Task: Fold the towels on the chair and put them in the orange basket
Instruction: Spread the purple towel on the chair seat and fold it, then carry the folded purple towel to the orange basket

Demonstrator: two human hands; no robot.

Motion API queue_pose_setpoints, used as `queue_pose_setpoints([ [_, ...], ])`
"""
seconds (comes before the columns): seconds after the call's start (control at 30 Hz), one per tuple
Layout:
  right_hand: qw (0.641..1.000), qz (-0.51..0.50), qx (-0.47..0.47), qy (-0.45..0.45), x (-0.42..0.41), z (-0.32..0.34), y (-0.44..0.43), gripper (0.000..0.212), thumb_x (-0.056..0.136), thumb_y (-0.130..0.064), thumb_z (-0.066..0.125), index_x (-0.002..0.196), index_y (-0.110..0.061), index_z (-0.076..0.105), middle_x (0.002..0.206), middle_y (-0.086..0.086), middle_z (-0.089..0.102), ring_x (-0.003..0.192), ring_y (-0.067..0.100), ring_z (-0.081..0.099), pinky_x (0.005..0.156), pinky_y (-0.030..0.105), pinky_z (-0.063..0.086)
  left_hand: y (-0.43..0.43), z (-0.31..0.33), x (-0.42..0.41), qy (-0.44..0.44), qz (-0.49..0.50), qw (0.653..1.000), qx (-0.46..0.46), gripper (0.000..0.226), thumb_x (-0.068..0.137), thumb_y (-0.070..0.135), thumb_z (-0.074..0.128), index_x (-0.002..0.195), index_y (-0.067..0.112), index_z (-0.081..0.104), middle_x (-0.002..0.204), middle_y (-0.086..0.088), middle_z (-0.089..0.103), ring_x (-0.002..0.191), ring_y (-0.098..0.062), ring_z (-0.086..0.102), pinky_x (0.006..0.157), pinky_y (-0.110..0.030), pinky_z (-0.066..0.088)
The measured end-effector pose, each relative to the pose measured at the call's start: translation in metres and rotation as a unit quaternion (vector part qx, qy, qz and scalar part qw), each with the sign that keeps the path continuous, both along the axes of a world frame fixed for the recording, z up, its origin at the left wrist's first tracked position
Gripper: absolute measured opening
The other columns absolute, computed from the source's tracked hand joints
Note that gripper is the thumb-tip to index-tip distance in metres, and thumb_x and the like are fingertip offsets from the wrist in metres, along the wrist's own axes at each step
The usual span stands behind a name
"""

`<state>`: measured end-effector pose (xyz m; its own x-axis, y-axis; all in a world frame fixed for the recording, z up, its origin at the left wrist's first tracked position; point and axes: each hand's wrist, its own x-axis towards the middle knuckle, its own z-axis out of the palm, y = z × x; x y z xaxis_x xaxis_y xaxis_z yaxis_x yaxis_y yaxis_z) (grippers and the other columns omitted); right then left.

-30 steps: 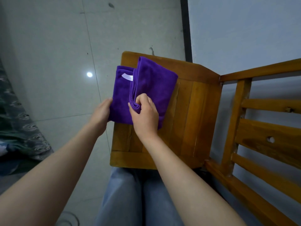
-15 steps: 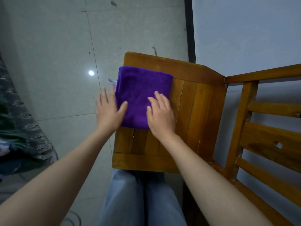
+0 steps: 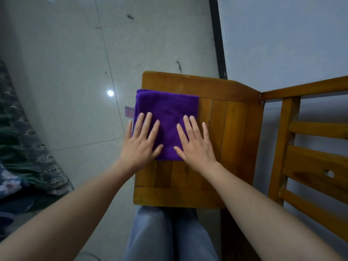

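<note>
1. The folded purple towel [image 3: 167, 113] lies flat on the wooden chair seat [image 3: 231, 129], toward the seat's 10 o'clock corner.
2. The left hand [image 3: 140, 146] rests on the towel's 7 o'clock corner, fingers [image 3: 148, 125] straight and spread, gripping nothing.
3. The right hand [image 3: 195, 146] lies flat on the towel's 5 o'clock corner, its fingers also spread and gripping nothing.
4. A pink label [image 3: 129, 111] sticks out at the towel's 9 o'clock edge.

Both hands — left hand [image 3: 140, 143], right hand [image 3: 194, 143] — press flat on folded towel [image 3: 167, 108].
</note>
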<state>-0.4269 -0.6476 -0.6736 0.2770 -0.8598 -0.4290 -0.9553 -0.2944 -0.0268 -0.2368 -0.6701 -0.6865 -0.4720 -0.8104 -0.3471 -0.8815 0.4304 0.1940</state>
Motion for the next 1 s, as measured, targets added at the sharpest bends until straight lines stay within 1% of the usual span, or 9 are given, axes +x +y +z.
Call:
queue_pose_setpoints([
  [0.07,0.997,0.061,-0.03,-0.03,-0.008,-0.003,0.014,0.062,0.078,-0.046,0.064,0.128,-0.011,0.055,0.137,0.02,0.048,0.129,0.033,0.045,0.1,0.051,0.039,0.01,-0.001,0.012,0.022,-0.095,0.994,-0.056,0.066,0.083,0.049,0.035,0.137,0.011,0.032,0.144,-0.023,0.033,0.143,-0.031,-0.003,0.112,-0.047,0.009],
  [0.17,0.994,0.088,-0.024,-0.064,-0.013,-0.008,0.027,0.056,0.075,-0.04,0.071,0.121,-0.01,0.061,0.13,0.021,0.054,0.123,0.034,0.051,0.096,0.048,0.044,0.025,-0.009,0.029,0.021,-0.155,0.986,-0.063,0.064,0.077,0.036,0.047,0.135,0.013,0.034,0.14,-0.024,0.036,0.141,-0.032,-0.016,0.108,-0.052,0.025],
  [0.23,0.994,0.081,-0.031,-0.068,-0.013,-0.012,0.03,0.054,0.075,-0.036,0.072,0.119,-0.008,0.062,0.128,0.023,0.055,0.121,0.037,0.052,0.095,0.046,0.045,0.027,-0.012,0.028,0.014,-0.13,0.99,-0.057,0.072,0.07,0.017,0.066,0.135,0.014,0.034,0.14,-0.023,0.031,0.141,-0.041,-0.002,0.099,-0.055,0.036],
  [0.33,0.994,0.078,-0.046,-0.066,-0.01,-0.015,0.033,0.058,0.07,-0.041,0.076,0.114,-0.006,0.064,0.126,0.026,0.056,0.119,0.04,0.053,0.094,0.048,0.045,0.019,-0.01,0.018,0.002,-0.092,0.995,-0.027,0.09,0.053,0.011,0.085,0.13,0.013,0.039,0.136,-0.028,0.033,0.123,-0.046,0.031,0.087,-0.058,0.046],
  [0.43,0.997,0.057,-0.027,-0.039,-0.005,-0.016,0.043,0.063,0.061,-0.044,0.081,0.111,-0.008,0.065,0.126,0.026,0.056,0.118,0.042,0.053,0.093,0.051,0.045,0.012,-0.007,0.011,-0.02,-0.114,0.993,-0.011,0.084,0.047,0.007,0.088,0.119,0.01,0.044,0.123,-0.035,0.051,0.108,-0.051,0.052,0.073,-0.056,0.052],
  [0.53,0.999,0.013,-0.024,-0.037,0.0,-0.009,0.049,0.054,0.051,-0.021,0.089,0.099,-0.008,0.068,0.116,0.025,0.062,0.111,0.042,0.058,0.089,0.05,0.048,0.008,0.003,0.008,0.0,-0.133,0.991,0.02,0.077,0.048,0.003,0.087,0.113,0.007,0.046,0.117,-0.034,0.056,0.104,-0.05,0.057,0.064,-0.053,0.056],
  [0.7,0.99,-0.022,-0.096,-0.097,-0.008,0.014,0.053,0.036,0.053,-0.006,0.086,0.084,-0.002,0.068,0.091,0.021,0.069,0.089,0.036,0.067,0.078,0.041,0.055,0.008,0.031,0.008,0.03,-0.144,0.986,0.079,0.055,0.084,0.006,0.062,0.13,0.016,0.034,0.137,-0.026,0.041,0.124,-0.041,0.043,0.088,-0.047,0.052],
  [0.83,0.983,-0.005,-0.138,-0.123,-0.03,0.058,0.051,0.035,0.054,-0.008,0.087,0.081,-0.003,0.066,0.086,0.018,0.069,0.082,0.032,0.068,0.069,0.036,0.057,0.017,0.074,-0.004,0.053,-0.139,0.988,0.052,0.067,0.073,0.002,0.071,0.118,0.02,0.024,0.128,-0.025,0.049,0.115,-0.041,0.051,0.077,-0.046,0.057],
  [1.0,0.967,-0.006,-0.211,-0.143,-0.057,0.133,0.053,0.049,0.053,-0.009,0.087,0.086,-0.006,0.052,0.086,0.018,0.068,0.081,0.033,0.069,0.062,0.032,0.057,0.029,0.152,-0.033,0.05,-0.152,0.985,-0.06,0.079,0.042,0.002,0.088,0.107,0.009,0.044,0.104,-0.024,0.063,0.089,-0.037,0.065,0.054,-0.035,0.058],
])
